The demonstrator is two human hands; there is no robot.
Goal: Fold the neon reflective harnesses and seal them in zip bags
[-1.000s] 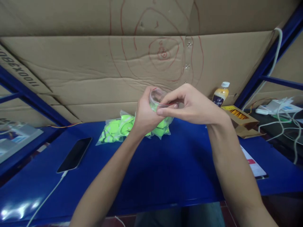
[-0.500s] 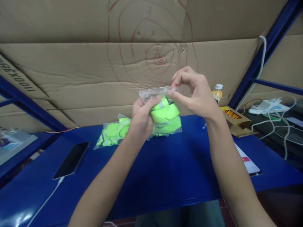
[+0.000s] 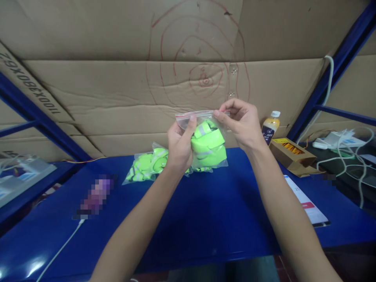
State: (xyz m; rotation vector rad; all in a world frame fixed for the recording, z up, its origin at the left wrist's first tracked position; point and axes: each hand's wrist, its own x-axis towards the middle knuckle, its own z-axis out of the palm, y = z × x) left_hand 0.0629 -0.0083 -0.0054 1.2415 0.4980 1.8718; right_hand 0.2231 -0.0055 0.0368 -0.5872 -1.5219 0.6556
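A clear zip-lock bag (image 3: 221,158) hangs between my hands above the table, its red-lined mouth at the top. Inside it is a folded neon-yellow strap (image 3: 207,144) with grey reflective bands. My left hand (image 3: 181,143) grips the bag's left side, thumb on the front just under the seal. At the top right corner, my right hand (image 3: 241,119) pinches the seal strip between thumb and fingers. Behind my left hand, more bagged neon-yellow straps (image 3: 144,165) lie on the table, partly hidden.
On the blue table (image 3: 205,219), a charging phone (image 3: 96,196) lies left and a tablet (image 3: 308,203) right. A bottle (image 3: 270,127), an open cardboard box (image 3: 292,154) and tangled white cables (image 3: 337,150) stand at the right. A cardboard wall (image 3: 117,86) closes the back.
The bag's mouth has been drawn straighter, with the red line now showing along it. My right hand has come down slightly. The phone's screen has lit up, and the camera view has shifted.
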